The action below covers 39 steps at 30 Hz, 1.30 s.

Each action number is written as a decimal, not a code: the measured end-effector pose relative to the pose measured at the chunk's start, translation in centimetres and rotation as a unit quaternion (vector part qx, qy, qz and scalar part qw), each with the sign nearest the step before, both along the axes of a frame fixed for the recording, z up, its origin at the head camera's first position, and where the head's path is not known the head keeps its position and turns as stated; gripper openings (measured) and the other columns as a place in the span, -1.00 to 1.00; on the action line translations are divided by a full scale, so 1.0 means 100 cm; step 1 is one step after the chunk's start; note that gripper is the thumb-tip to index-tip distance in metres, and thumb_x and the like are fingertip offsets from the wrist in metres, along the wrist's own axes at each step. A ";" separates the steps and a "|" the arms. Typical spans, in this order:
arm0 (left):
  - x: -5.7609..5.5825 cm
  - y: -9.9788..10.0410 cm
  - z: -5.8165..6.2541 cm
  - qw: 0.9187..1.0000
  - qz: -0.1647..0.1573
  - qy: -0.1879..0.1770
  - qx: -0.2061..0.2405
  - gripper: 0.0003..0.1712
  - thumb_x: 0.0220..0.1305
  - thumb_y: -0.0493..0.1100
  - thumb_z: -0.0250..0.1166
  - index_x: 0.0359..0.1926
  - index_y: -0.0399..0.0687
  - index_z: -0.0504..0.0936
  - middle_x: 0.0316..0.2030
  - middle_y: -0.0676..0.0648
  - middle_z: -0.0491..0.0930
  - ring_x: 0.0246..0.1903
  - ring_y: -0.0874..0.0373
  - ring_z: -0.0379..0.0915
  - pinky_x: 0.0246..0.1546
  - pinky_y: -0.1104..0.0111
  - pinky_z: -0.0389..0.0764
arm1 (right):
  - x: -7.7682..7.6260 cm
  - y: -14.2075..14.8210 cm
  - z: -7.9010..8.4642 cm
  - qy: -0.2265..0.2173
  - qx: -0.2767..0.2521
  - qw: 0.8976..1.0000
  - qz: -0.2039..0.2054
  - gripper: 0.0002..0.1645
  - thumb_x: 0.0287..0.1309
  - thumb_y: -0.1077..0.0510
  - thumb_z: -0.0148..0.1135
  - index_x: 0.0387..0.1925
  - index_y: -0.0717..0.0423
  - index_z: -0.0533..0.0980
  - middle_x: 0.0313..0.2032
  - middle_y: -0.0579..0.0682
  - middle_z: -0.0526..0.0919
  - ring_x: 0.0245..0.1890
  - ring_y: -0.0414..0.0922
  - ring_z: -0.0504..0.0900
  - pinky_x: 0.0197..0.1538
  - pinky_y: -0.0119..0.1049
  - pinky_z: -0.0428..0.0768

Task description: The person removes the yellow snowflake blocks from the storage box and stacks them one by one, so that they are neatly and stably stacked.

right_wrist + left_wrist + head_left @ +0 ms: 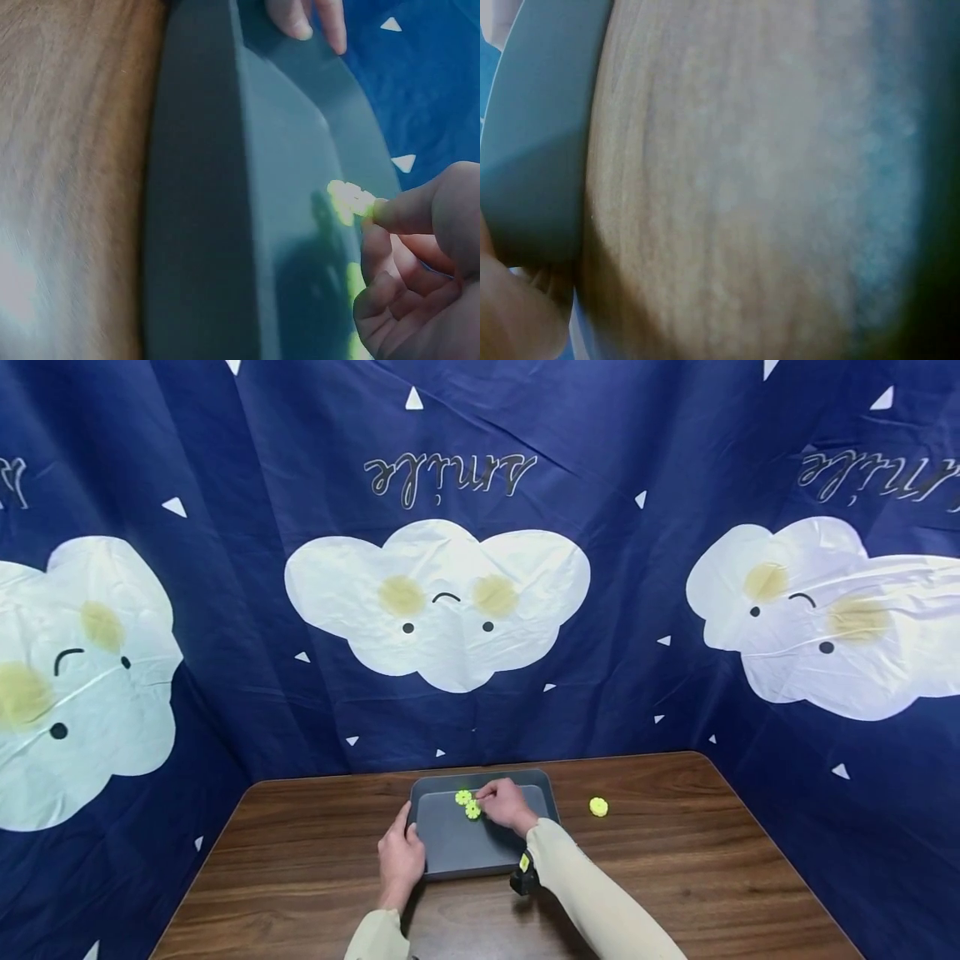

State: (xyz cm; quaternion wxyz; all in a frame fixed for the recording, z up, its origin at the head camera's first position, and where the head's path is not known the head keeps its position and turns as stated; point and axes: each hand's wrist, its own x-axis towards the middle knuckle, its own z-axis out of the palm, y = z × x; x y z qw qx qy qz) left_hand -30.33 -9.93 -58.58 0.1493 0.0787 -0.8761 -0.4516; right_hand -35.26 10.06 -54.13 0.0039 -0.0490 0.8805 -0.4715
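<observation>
My right hand [506, 802] reaches over a dark grey tray [457, 853], pinching a yellow-green flower-shaped disc [349, 201] between thumb and index finger. Part of that disc is hidden by the fingertips. In the head view, two such flower discs lie close together near the tray's far side, one farther back [463, 797] and one nearer [472, 810]; whether the nearer one is the pinched disc I cannot tell. My left hand [401, 857] grips the tray's left rim, thumb at the inner side and fingers outside. Its thumb or fingertip [521, 315] shows blurred in the left wrist view.
On the brown wooden table [660, 877], right of the tray, sits another yellow flower-shaped piece [598, 807]. A dark blue curtain [630, 718] with white clouds hangs behind and along both sides. The right wrist wears a black device [524, 877].
</observation>
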 end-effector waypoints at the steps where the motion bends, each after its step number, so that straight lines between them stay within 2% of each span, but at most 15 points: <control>1: 0.000 0.000 0.000 1.000 0.000 0.000 0.000 -0.47 0.49 -0.35 0.05 0.43 -0.23 0.38 0.29 -0.41 0.48 0.26 -0.34 0.45 0.27 -0.17 0.46 | 0.000 0.003 0.004 0.000 0.003 1.000 0.001 -0.86 0.16 0.30 0.31 -0.27 0.23 0.74 -0.39 -0.02 0.76 -0.49 -0.26 0.55 -0.40 -0.43 0.54; 5: -0.001 0.001 0.000 1.000 -0.003 -0.001 0.001 -0.47 0.49 -0.35 0.05 0.44 -0.23 0.38 0.29 -0.42 0.48 0.26 -0.34 0.44 0.28 -0.17 0.46 | -0.002 0.019 0.017 0.008 0.008 1.000 0.001 -0.83 0.22 0.29 0.25 -0.23 0.20 0.73 -0.37 -0.02 0.74 -0.48 -0.24 0.55 -0.38 -0.40 0.53; 12: 0.002 0.001 -0.002 1.000 -0.002 0.003 0.003 -0.48 0.49 -0.36 0.05 0.42 -0.24 0.40 0.28 -0.42 0.48 0.25 -0.34 0.46 0.27 -0.16 0.47 | -0.003 0.056 0.031 0.045 0.002 0.998 -0.036 -0.82 0.17 0.28 0.26 -0.25 0.17 0.74 -0.34 -0.01 0.75 -0.41 -0.23 0.54 -0.30 -0.39 0.55; 18: 0.004 0.000 -0.001 1.000 -0.005 0.008 -0.002 -0.48 0.48 -0.37 0.05 0.41 -0.26 0.41 0.26 -0.43 0.50 0.24 -0.34 0.47 0.25 -0.17 0.48 | -0.003 0.095 0.037 0.019 -0.054 0.993 -0.104 -0.83 0.21 0.30 0.21 -0.24 0.23 0.70 -0.33 0.04 0.71 -0.43 -0.18 0.59 -0.37 -0.40 0.58; 22: 0.004 -0.001 -0.001 1.000 -0.006 0.009 -0.005 -0.48 0.47 -0.37 0.05 0.41 -0.25 0.41 0.26 -0.43 0.50 0.24 -0.35 0.46 0.26 -0.17 0.48 | -0.003 0.123 0.040 0.004 -0.065 0.988 -0.138 -0.80 0.25 0.27 0.18 -0.21 0.30 0.66 -0.30 0.09 0.69 -0.43 -0.10 0.64 -0.37 -0.37 0.62; 25: 0.004 -0.001 0.000 1.000 -0.006 0.005 -0.005 -0.48 0.48 -0.36 0.05 0.42 -0.25 0.40 0.27 -0.42 0.49 0.25 -0.35 0.46 0.26 -0.17 0.48 | 0.000 0.147 0.037 -0.003 -0.057 0.987 -0.148 -0.77 0.28 0.25 0.15 -0.16 0.33 0.64 -0.26 0.13 0.68 -0.41 -0.07 0.65 -0.34 -0.34 0.63; 31: 0.004 -0.001 0.001 1.000 -0.006 0.008 -0.008 -0.48 0.47 -0.36 0.05 0.42 -0.25 0.40 0.26 -0.43 0.50 0.24 -0.36 0.46 0.25 -0.18 0.48 | 0.006 0.184 0.025 -0.015 -0.024 0.984 -0.175 -0.74 0.28 0.23 0.13 -0.14 0.33 0.63 -0.27 0.12 0.69 -0.43 -0.16 0.59 -0.36 -0.40 0.55; 35: 0.004 -0.002 0.001 1.000 -0.006 0.021 -0.014 -0.48 0.46 -0.37 0.05 0.41 -0.26 0.41 0.24 -0.44 0.52 0.21 -0.37 0.48 0.22 -0.18 0.50 | 0.012 0.198 0.016 -0.027 0.005 0.984 -0.178 -0.73 0.24 0.25 0.12 -0.17 0.33 0.65 -0.26 0.13 0.70 -0.36 -0.14 0.58 -0.35 -0.41 0.51; 39: 0.003 -0.002 0.001 1.000 -0.006 0.020 -0.013 -0.48 0.46 -0.36 0.05 0.41 -0.25 0.41 0.23 -0.44 0.52 0.21 -0.37 0.48 0.22 -0.19 0.50 | 0.018 0.205 0.009 -0.044 -0.002 0.985 -0.169 -0.75 0.26 0.28 0.11 -0.16 0.36 0.63 -0.22 0.16 0.70 -0.36 -0.11 0.59 -0.34 -0.38 0.56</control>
